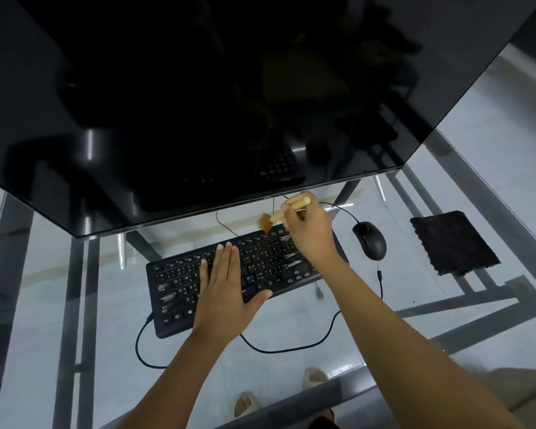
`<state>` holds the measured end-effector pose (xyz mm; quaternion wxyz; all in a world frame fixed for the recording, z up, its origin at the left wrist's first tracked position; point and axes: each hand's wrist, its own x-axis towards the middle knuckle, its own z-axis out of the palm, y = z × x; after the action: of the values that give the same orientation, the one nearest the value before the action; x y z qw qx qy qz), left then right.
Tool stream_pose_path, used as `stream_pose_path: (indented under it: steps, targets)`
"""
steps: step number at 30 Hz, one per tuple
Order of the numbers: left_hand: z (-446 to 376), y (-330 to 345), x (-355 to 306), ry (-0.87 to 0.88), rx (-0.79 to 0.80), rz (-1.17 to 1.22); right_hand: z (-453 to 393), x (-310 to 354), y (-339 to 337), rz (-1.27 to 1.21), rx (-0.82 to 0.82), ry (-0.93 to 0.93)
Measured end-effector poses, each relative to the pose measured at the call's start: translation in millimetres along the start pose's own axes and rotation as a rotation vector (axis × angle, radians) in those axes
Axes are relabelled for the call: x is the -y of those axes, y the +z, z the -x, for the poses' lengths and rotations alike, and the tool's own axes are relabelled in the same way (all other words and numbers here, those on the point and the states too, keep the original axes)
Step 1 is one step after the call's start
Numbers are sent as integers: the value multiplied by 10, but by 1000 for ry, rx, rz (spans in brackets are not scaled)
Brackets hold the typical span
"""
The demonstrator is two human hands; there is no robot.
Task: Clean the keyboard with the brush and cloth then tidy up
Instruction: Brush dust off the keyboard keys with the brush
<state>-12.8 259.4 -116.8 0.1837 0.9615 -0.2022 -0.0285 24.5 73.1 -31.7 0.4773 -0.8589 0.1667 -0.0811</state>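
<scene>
A black keyboard (180,289) lies slanted on the glass desk (291,366). My left hand (226,283) rests flat on its middle keys, fingers together and thumb spread, pressing it down. My right hand (307,227) is closed around the pale wooden handle of a small brush (274,218). The brush's brown bristles touch the keyboard's far edge near the top right rows. A dark cloth (454,243) lies flat on the glass at the right, apart from both hands.
A large black monitor (198,103) overhangs the desk just beyond the keyboard. A black mouse (370,239) sits between keyboard and cloth. Cables (291,348) loop across the glass in front. Sandalled feet and the desk's metal frame show through the glass.
</scene>
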Motion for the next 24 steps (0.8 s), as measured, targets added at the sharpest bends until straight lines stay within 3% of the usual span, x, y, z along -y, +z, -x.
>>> stream_pose_path:
  steps: [3, 7, 10, 15, 17, 19, 21, 24]
  targets:
    - [-26, 23, -8, 9, 1, 11, 37, -16, -9, -16, 263, 33]
    - [-44, 63, -43, 14, 21, 16, 86, -136, -102, -7, 77, 42]
    - [-66, 88, -77, 24, 38, 13, 170, -191, -146, -1, 231, 55]
    - [-147, 93, -157, 38, 53, 18, 187, -341, -468, -371, -231, 217]
    - [-194, 106, -169, 47, 58, 10, 172, -437, -617, -289, -251, 227]
    - [-239, 121, -191, 54, 71, 1, 167, -533, -676, -18, -139, 203]
    - [-293, 140, -251, 62, 82, 0, 118, -596, -724, 179, -172, 123]
    - [-360, 160, -325, 73, 75, 2, -2, -527, -772, 141, -129, 75]
